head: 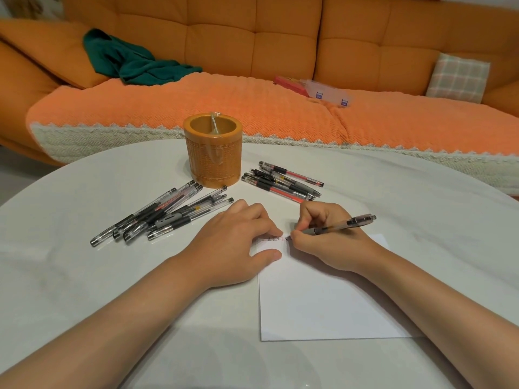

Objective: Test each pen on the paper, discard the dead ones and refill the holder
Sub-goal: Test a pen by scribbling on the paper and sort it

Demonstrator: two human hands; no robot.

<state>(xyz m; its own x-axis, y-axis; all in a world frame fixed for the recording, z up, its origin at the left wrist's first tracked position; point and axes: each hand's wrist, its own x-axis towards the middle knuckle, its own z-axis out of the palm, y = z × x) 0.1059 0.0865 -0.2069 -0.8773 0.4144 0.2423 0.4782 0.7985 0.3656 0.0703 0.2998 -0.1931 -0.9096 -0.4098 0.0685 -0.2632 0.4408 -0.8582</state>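
Right hand pinches pen low on its rubber grip, tip on paper btwn both hands. Left hand lies flat, holding nothing, and pins the paper's far-left corner. Pen prob light, stiff, barrel slick: grip zone best. Thin paper prob slides on desk w/o pinning.

- Orange tufted sofa behind the white worktop
- Lace-edged orange cover over its seat
- Crumpled green cloth on the left
- Checked cushion on the right
- Clear plastic box just beside a red packet on the cover
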